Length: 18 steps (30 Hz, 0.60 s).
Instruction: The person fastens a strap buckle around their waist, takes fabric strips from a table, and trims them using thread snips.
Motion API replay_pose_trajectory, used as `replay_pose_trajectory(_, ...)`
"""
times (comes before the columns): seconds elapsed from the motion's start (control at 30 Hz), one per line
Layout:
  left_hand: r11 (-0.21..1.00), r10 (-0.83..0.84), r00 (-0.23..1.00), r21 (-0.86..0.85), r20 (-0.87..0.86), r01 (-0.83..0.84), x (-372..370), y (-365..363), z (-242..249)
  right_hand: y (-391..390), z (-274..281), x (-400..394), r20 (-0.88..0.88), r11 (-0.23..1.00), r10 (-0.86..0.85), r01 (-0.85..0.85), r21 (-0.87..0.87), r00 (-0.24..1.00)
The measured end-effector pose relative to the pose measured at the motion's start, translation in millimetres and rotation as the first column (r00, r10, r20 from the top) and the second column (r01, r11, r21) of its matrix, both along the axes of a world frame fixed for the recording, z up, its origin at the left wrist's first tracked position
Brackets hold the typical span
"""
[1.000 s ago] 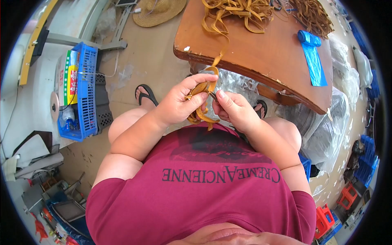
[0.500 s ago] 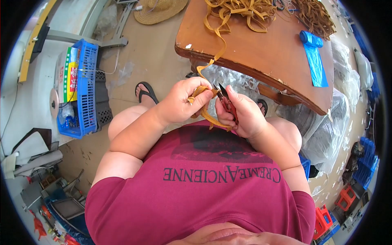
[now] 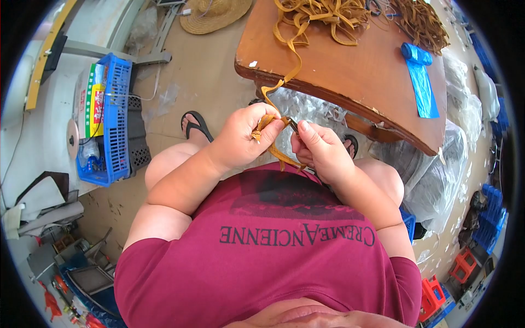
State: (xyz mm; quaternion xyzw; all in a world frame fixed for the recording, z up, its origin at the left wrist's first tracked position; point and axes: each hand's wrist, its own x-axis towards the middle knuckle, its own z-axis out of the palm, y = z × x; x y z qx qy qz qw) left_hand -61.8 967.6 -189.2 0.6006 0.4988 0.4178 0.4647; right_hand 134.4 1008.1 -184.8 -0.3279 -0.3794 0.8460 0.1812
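My left hand [image 3: 245,133] is closed on a brown-yellow strap [image 3: 293,69], pinching it between thumb and fingers. One length runs from this hand up over the table edge to a tangled pile of the same strap [image 3: 331,19]. A folded part sticks out by the left thumb, and a loop hangs below between the hands. My right hand [image 3: 327,152] grips a small pair of snips [image 3: 293,126]. Their dark tips touch the strap at the left fingertips; the fingers mostly cover the handles.
A wooden table [image 3: 322,68] stands ahead, bearing a darker strap pile [image 3: 421,27] and a blue plastic roll [image 3: 420,82]. Clear plastic bags [image 3: 437,180] lie right of it. A blue crate [image 3: 116,120] is at left, and a straw hat [image 3: 213,13] lies beyond.
My right hand has turned, and the snips' blades have moved left onto the strap beside my left fingertips. The red handles are now hidden by the fingers. My left hand has barely moved.
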Motion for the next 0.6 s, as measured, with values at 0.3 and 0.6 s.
replay_pose_trajectory(0.3,0.997,0.009,0.997,0.074,-0.076,-0.003,-1.6,-0.5,-0.1,-0.1,-2.7,-2.1,-0.084,0.979,-0.033,0.016,-0.205,0.996)
replay_pose_trajectory(0.6,0.985,0.048,0.993,0.168,-0.105,-0.03,0.3,-0.8,3.8,-0.3,-4.7,-0.3,-0.078,0.994,-0.009,0.001,-0.11,0.997)
